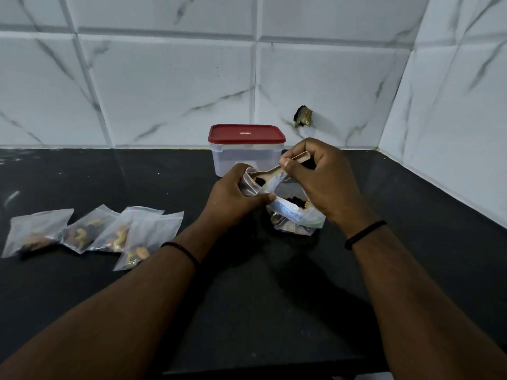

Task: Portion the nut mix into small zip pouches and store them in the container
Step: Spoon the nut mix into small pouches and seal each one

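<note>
My left hand (234,198) grips a small clear zip pouch (251,183) with its mouth held open. My right hand (321,179) holds a wooden spoon (270,171) by the handle, and the bowl of the spoon is tipped into the pouch mouth. Below my right hand a larger clear bag of nut mix (295,215) stands open on the counter. Several filled small pouches (90,233) lie in a row at the left. A clear container with a red lid (245,152), closed, stands behind my hands near the wall.
The black counter (260,283) runs to a white marble-tiled wall at the back and right. A broken hole in the tile (303,116) shows just right of the container. The counter's near edge is at the bottom.
</note>
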### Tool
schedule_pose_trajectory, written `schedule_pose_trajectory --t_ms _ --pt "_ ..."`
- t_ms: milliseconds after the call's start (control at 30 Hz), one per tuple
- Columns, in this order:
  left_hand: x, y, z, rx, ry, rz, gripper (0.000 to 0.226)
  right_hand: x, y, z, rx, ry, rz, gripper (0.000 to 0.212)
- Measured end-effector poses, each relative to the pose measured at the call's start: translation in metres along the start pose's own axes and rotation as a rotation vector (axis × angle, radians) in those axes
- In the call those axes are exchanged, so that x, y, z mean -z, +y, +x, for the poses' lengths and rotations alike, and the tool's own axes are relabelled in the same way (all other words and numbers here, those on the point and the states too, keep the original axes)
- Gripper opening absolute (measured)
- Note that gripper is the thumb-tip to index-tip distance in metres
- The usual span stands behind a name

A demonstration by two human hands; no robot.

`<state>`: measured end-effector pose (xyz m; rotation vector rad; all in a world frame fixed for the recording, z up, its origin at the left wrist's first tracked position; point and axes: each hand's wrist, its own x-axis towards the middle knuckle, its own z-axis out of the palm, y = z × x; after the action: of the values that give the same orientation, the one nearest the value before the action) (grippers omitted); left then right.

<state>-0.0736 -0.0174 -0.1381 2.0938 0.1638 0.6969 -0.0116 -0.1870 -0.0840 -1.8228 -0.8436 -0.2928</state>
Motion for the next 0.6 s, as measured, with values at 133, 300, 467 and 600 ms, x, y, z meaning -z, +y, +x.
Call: schedule_pose_trajectory --t_ms 133,300,467,600 --pt "0.0 -0.001 0.0 0.016 -0.009 -0.011 0.048 0.001 -0.002 -0.001 0.013 0.028 0.049 0.003" --pt "0.001 0.002 0.0 0.02 -0.017 -0.001 0.05 0.005 0.008 0.005 -0.403 0.134 0.391 0.01" --pt "0.001 0.003 -0.002 -0.005 -0.045 0.022 0.049 0.016 0.02 0.014 -0.386 0.358 0.309 0.013" --pt "0.0 0.005 -0.003 -0.046 -0.083 0.064 0.059 0.022 0.029 0.015 -0.243 0.33 -0.09 0.007"
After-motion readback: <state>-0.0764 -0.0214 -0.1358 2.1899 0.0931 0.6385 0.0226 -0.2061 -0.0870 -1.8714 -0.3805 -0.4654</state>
